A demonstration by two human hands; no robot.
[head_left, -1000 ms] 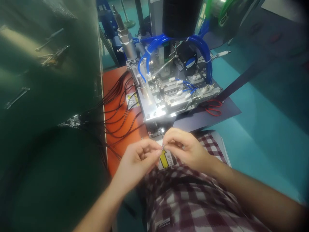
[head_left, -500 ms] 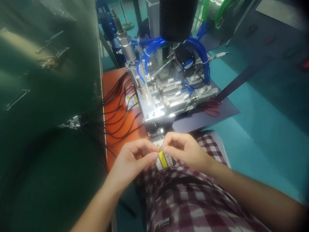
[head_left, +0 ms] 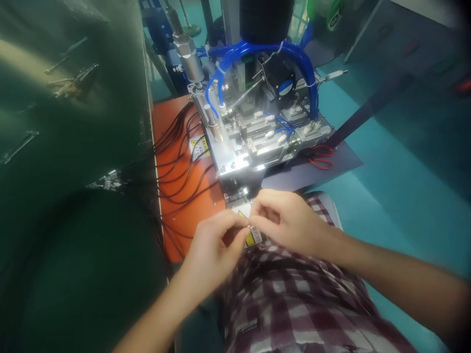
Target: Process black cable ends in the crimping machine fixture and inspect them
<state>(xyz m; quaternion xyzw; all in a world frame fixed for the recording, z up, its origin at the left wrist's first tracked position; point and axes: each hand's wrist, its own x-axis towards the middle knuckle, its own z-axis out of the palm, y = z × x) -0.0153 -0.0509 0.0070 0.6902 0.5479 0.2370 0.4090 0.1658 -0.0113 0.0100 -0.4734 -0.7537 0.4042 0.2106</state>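
Note:
My left hand (head_left: 217,240) and my right hand (head_left: 283,218) meet fingertip to fingertip above my lap, in front of the metal machine (head_left: 253,142). Thumb and forefinger are pinched together on each hand. Whatever sits between the fingertips is too small and too covered to name. Just behind the fingers shows a white and yellow warning label (head_left: 250,237), partly hidden by them. A bundle of black cables with shiny metal ends (head_left: 110,181) lies on the dark green table to the left, apart from both hands.
Several black cables (head_left: 176,196) run across the orange plate (head_left: 200,208). Thick blue air tubes (head_left: 253,47) arch over the machine. Loose metal-ended leads (head_left: 75,81) lie on the green table (head_left: 73,274). A red wire loop (head_left: 322,158) sits at the machine's right.
Both hands stay pinched together, with the left wrist turned slightly and the fingertips a little higher and farther right. The whole view has shifted slightly.

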